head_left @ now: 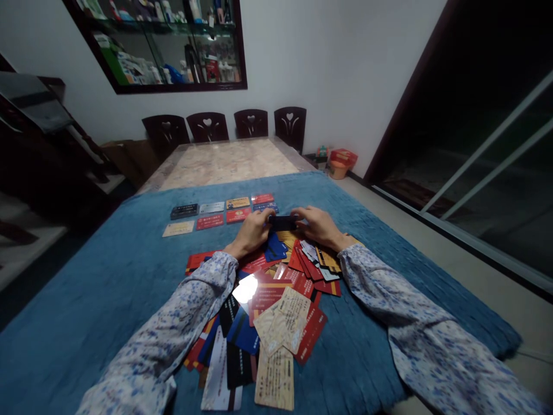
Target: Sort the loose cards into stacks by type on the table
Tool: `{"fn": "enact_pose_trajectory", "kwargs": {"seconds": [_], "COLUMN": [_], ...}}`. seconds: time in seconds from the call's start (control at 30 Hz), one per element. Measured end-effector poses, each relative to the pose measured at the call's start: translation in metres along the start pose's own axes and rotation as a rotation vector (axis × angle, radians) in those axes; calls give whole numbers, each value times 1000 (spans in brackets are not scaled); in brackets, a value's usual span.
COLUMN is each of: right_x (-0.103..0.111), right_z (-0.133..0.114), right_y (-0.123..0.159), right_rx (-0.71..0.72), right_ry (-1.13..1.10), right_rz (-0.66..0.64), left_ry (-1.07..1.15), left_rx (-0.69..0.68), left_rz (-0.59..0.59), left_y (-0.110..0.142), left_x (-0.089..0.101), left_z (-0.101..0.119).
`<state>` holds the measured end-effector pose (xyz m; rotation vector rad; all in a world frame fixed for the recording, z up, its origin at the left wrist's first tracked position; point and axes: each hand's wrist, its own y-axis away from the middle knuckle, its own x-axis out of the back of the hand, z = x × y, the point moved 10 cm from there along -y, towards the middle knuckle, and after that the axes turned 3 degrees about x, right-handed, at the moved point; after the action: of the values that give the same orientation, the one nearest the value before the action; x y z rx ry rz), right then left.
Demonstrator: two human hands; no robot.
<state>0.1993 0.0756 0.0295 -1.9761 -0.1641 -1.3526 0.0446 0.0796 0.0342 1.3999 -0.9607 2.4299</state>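
Black card [283,223] pinched by left fingers [264,215] and right fingers [302,213], ends hidden, face unreadable, heaped cards [268,297] partly covered

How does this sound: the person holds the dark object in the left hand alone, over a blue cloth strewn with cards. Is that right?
Not quite: the head view shows both hands on the dark object, the left hand at one end and the right hand at the other. It is indeed over a blue cloth strewn with cards.
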Motion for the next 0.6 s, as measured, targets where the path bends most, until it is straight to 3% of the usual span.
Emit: {"fn": "enact_pose_trajectory", "kwargs": {"seconds": [0.6], "right_x": [-14], "right_z": [1], "right_y": [-2], "right_rx": [53], "right_ry": [-68], "right_rz": [-48], "left_ry": [-148], "left_rx": [75], "left_rz": [-159], "left_y": [3], "left_x": [-15], "left_z": [1]}}
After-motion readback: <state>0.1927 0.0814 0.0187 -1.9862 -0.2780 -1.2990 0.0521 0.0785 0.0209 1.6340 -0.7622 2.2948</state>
